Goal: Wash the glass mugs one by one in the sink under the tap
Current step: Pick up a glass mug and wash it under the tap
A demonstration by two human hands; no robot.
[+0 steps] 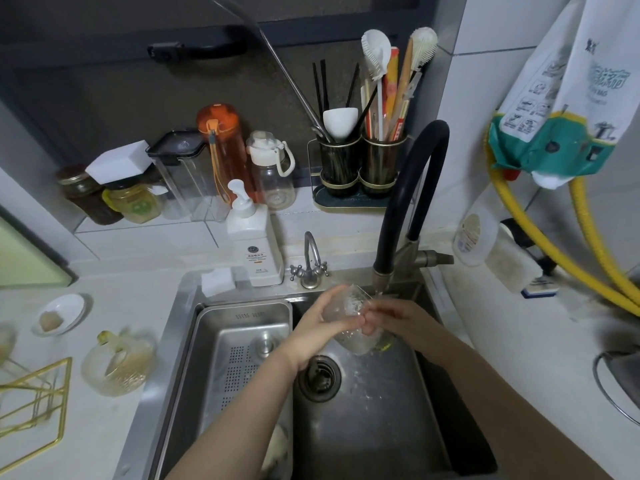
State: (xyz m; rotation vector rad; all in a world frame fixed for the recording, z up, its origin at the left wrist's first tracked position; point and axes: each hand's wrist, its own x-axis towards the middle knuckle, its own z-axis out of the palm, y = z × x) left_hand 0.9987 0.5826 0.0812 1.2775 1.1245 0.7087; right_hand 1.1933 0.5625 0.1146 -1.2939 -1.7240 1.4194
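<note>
A clear ribbed glass mug (351, 308) is held tilted over the steel sink (377, 410), just under the spout of the black-necked tap (381, 284). My left hand (325, 327) grips the mug from its left side. My right hand (388, 318) holds it from the right, fingers curled against the glass. Water spatters on the sink floor near the drain (320, 377). Another glass mug (116, 367) with a gold handle lies on the counter at the left.
A perforated steel drain tray (242, 344) fills the sink's left part. A white soap pump bottle (252, 247) and a small second tap (310, 265) stand behind. A gold wire rack (34, 403) and a small dish (62, 313) sit on the left counter.
</note>
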